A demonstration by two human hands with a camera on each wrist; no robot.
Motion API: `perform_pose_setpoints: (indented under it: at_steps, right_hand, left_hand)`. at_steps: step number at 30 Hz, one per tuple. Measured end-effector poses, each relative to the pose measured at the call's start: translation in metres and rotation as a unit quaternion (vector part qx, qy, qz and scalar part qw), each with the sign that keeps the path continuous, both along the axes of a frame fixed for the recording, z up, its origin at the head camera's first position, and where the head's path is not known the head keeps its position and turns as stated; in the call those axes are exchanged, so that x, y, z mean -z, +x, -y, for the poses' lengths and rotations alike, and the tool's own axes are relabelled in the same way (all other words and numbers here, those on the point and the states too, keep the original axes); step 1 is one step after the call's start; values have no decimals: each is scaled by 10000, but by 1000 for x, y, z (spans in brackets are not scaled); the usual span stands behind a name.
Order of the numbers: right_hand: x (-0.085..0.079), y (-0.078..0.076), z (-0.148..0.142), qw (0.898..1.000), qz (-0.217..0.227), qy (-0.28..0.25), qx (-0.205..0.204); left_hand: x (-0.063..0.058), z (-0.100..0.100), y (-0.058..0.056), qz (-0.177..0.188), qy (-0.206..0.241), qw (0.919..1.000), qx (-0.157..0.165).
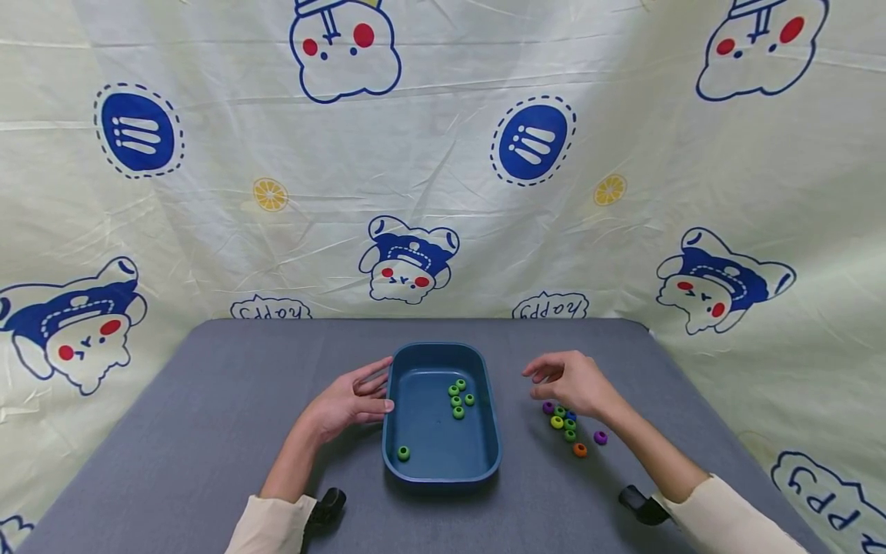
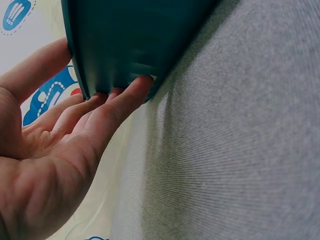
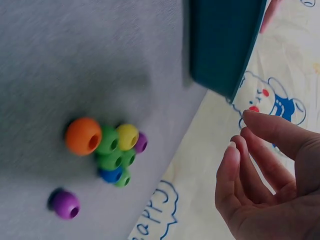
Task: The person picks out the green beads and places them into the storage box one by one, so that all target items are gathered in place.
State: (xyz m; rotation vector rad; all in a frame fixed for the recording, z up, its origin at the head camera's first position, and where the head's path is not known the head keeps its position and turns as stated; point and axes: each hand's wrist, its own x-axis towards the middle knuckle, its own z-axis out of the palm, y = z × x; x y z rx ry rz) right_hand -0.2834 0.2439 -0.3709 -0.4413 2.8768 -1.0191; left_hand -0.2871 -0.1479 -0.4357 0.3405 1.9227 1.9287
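A blue tray (image 1: 443, 471) with rounded corners lies on the grey table, several green beads (image 1: 458, 412) inside it. My left hand (image 1: 349, 402) is at its left side, fingers extended and their tips at the outer wall, thumb at the rim. Close up in the left wrist view, the straight fingers (image 2: 125, 102) reach the tray's wall. To the right of the tray my right hand (image 1: 576, 383) hovers with loosely bent fingers and nothing visible between them. Below it sit a yellow bead (image 1: 557, 422), an orange bead (image 1: 580, 450), a blue bead (image 3: 111, 175) and several green and purple ones.
One purple bead (image 1: 601, 438) lies apart on the right of the cluster. Inside the tray, a single green bead (image 1: 404, 453) sits near the front left corner, away from the others. A printed cloth (image 1: 443, 154) hangs behind the table (image 1: 242, 431).
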Motion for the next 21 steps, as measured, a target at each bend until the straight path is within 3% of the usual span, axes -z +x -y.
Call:
perform_pose_setpoints:
  at_steps: [21]
  right_hand:
    - [26, -2, -44, 9971, -137, 334, 665]
  left_hand:
    - [-1, -1, 1, 36, -6, 10000, -44]
